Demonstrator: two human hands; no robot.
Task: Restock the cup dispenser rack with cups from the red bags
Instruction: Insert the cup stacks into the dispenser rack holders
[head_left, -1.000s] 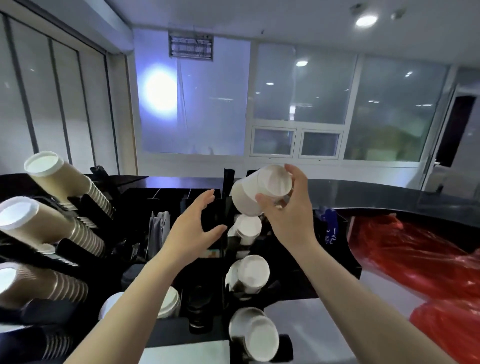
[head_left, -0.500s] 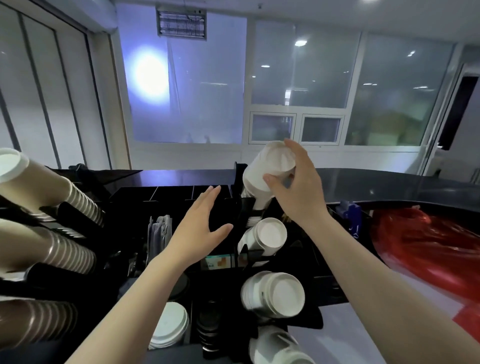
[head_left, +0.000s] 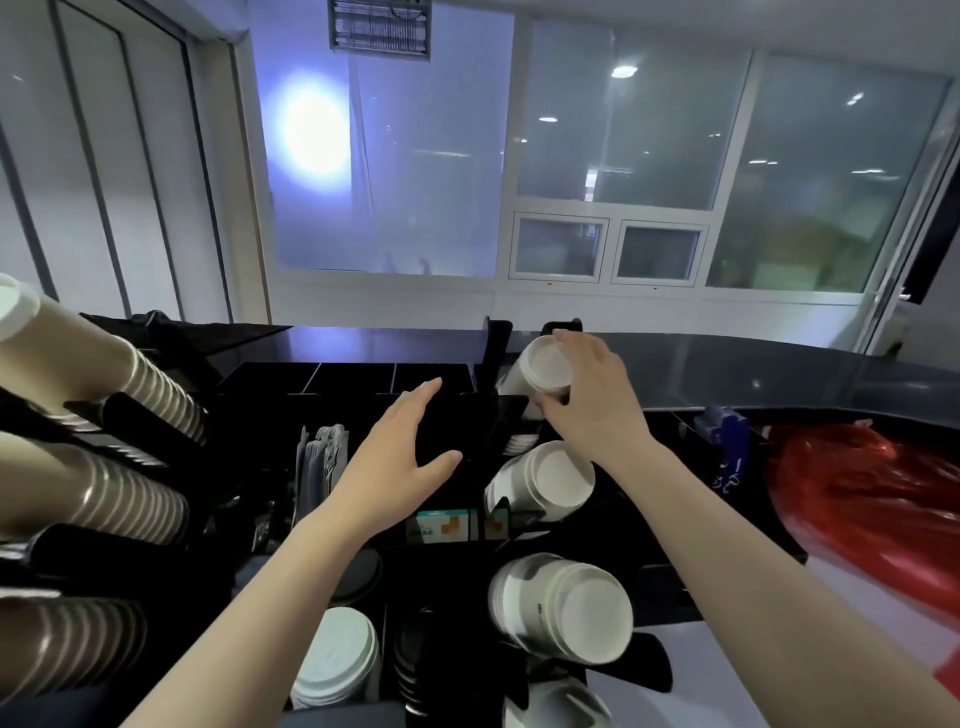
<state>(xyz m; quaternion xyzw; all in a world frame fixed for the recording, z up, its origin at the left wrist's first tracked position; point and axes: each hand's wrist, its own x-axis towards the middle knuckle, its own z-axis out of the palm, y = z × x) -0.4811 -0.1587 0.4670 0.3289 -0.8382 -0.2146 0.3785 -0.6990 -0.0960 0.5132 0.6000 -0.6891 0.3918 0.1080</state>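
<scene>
While right hand (head_left: 592, 395) grips white cup (head_left: 540, 371) | left hand (head_left: 395, 467) loose | dark counter (head_left: 779, 369) | frosted windows (head_left: 623, 130)

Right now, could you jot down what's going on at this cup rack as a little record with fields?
right hand: right hand grips a white paper cup stack at the top slot of the black dispenser rack
left hand: left hand open, fingers spread, holding nothing, beside the rack
slots below: white cup stacks in the second slot and third slot
far left: brown ribbed cup stacks
right side: red bags on the counter
bottom: white lids
</scene>
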